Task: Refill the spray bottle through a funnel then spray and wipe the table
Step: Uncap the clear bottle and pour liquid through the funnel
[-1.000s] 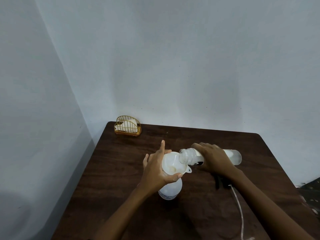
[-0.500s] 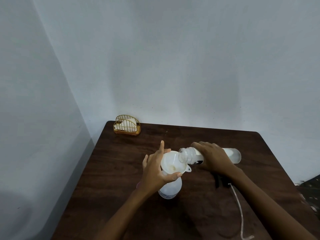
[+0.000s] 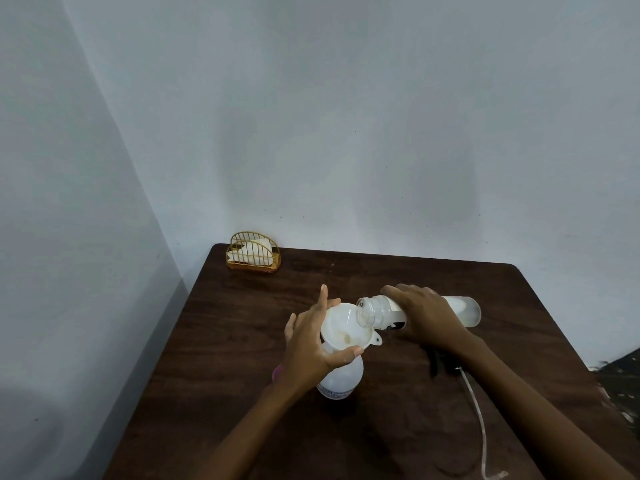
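A translucent white spray bottle (image 3: 341, 379) stands uncapped near the middle of the dark wooden table (image 3: 242, 341). A white funnel (image 3: 343, 329) sits in its neck. My left hand (image 3: 311, 344) grips the funnel's rim, index finger pointing up. My right hand (image 3: 427, 318) holds a clear refill bottle (image 3: 464, 311) tipped almost flat, its open mouth over the funnel. Pale liquid lies in the raised bottom end. The black spray head with its long clear tube (image 3: 476, 410) lies on the table under my right forearm.
A gold wire holder with white napkins (image 3: 252, 252) stands at the far left corner. Grey walls close off the back and left sides. A small pink thing (image 3: 277, 372) peeks out from behind my left wrist.
The view has shifted slightly. The refill bottle stays tipped over the funnel and both hands keep their grips.
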A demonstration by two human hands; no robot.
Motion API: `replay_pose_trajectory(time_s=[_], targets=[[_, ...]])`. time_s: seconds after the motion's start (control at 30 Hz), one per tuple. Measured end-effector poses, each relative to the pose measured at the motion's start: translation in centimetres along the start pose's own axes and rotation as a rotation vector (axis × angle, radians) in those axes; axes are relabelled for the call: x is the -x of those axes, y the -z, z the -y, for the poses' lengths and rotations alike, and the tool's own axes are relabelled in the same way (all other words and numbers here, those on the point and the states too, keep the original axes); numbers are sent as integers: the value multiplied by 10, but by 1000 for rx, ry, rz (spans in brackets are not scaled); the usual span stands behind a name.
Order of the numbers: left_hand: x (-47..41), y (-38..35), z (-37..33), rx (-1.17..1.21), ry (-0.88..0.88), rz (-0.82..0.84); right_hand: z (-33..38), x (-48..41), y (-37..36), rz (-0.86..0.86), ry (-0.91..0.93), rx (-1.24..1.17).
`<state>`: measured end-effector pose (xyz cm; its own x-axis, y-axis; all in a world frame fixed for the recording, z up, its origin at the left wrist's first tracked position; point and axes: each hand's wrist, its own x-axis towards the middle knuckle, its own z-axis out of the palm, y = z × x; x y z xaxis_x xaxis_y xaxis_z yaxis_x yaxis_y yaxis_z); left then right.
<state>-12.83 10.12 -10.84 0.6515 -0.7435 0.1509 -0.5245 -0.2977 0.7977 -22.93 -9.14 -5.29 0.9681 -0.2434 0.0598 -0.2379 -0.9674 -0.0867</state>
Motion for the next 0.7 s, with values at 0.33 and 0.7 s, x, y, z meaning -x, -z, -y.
replay_pose_trajectory(time_s=[0.33, 0.7], targets=[[0, -2, 0, -7, -7, -11, -1, -1, 0, 8, 3, -14], [1, -3, 1, 14, -13, -20, -2, -1, 0, 14, 8, -9]])
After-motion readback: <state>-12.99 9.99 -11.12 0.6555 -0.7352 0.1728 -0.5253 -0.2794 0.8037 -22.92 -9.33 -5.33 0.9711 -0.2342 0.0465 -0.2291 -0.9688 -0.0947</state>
